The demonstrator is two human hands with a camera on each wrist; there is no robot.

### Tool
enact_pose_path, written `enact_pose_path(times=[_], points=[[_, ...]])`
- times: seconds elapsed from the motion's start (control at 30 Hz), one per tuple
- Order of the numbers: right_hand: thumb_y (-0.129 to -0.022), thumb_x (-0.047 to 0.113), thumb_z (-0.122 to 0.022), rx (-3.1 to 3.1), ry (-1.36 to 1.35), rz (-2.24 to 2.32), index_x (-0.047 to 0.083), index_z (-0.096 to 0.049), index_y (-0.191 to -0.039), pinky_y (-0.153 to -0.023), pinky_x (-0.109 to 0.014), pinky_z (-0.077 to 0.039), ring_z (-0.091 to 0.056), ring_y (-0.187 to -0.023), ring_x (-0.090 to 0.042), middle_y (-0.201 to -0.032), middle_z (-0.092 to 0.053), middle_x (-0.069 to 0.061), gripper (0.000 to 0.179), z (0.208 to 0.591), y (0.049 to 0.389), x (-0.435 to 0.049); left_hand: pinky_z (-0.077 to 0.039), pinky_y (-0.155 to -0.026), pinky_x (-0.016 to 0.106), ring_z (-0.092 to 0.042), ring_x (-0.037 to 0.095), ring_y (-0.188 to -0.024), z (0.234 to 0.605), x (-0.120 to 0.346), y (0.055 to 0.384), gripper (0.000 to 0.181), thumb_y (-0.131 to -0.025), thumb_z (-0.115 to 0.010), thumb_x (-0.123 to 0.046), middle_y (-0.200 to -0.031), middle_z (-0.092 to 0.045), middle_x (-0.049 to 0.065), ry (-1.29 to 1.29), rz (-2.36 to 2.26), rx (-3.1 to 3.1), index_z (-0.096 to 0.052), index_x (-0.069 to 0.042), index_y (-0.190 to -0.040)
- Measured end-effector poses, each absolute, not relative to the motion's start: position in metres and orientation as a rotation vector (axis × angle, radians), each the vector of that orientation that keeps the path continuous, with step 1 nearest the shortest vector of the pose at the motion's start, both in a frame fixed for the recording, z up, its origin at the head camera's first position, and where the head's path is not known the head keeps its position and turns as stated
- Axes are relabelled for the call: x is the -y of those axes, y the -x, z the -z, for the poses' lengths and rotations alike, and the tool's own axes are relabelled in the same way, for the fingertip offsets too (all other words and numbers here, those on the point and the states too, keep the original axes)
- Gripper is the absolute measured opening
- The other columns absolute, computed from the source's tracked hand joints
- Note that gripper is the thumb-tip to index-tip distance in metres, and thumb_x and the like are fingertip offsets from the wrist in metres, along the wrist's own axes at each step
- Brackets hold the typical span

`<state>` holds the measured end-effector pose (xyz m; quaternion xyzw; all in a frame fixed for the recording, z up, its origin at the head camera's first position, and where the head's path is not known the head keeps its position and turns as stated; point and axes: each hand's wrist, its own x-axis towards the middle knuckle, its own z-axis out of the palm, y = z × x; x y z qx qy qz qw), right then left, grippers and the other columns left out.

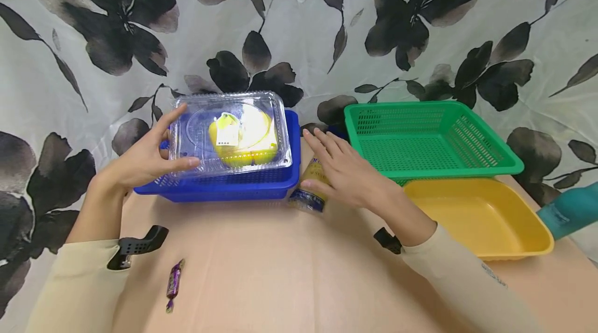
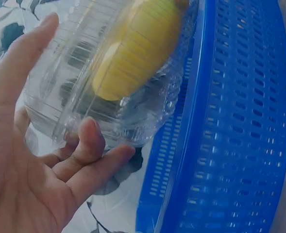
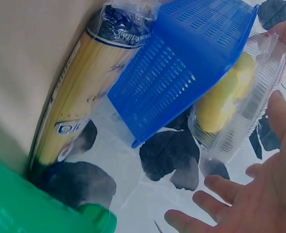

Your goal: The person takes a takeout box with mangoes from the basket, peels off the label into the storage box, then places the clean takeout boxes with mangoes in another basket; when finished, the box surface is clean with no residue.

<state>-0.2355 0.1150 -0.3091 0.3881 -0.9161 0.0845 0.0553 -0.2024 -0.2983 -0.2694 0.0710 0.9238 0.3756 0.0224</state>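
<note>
My left hand (image 1: 140,159) grips the left end of a clear plastic clamshell box (image 1: 193,128), its thumb at the near corner. Inside the box is yellow fruit (image 2: 143,53), which looks like mango; a white label shows on it in the head view. The box is above the blue basket (image 1: 233,191), slightly tilted. My right hand (image 1: 348,172) is held with fingers spread and nothing in it, over a pack of spaghetti (image 3: 84,92). That pack lies beside the basket's right side, partly hidden by the hand in the head view.
A green basket (image 1: 434,169) stands at the back right, with a yellow tray (image 1: 472,219) in front of it. A teal bottle (image 1: 570,211) lies at the far right. One purple wrapped candy (image 1: 174,283) is at the front left. Floral cloth hangs behind.
</note>
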Motion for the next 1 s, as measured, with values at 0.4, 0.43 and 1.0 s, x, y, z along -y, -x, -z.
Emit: enact_pose_path(times=[0.4, 0.43, 1.0], points=[[-0.085, 0.082, -0.056, 2.77, -1.208, -0.401, 0.017, 0.019, -0.163, -0.126, -0.053, -0.02, -0.007, -0.159, -0.029, -0.173, 0.01, -0.006, 0.127, 0.312, 0.217, -0.137, -0.06, -0.082, 0.04, -0.063, 0.05, -0.114, 0.269, 0.265, 0.177, 0.113, -0.086, -0.084, -0.019, -0.156, -0.026, 0.023, -0.426, -1.253, -2.778, -0.006, -0.054, -0.16], [-0.084, 0.084, -0.056, 2.771, -1.199, -0.424, 0.018, 0.02, -0.162, -0.125, -0.054, -0.021, -0.007, -0.159, -0.029, -0.173, 0.012, -0.004, 0.128, 0.312, 0.216, -0.14, -0.061, -0.082, 0.04, -0.063, 0.049, -0.113, 0.269, 0.262, 0.177, 0.113, -0.087, -0.084, -0.019, -0.155, -0.027, 0.023, -0.447, -1.245, -2.78, -0.006, -0.054, -0.16], [-0.084, 0.077, -0.064, 2.748, -1.107, -0.482, 0.02, 0.021, -0.161, -0.123, -0.053, -0.027, -0.015, -0.158, -0.031, -0.173, 0.008, -0.004, 0.129, 0.31, 0.182, -0.178, -0.062, -0.079, 0.036, -0.07, 0.032, -0.098, 0.276, 0.224, 0.165, 0.11, -0.086, -0.084, -0.015, -0.144, -0.038, 0.022, -0.662, -1.376, -2.591, -0.012, -0.045, -0.163]])
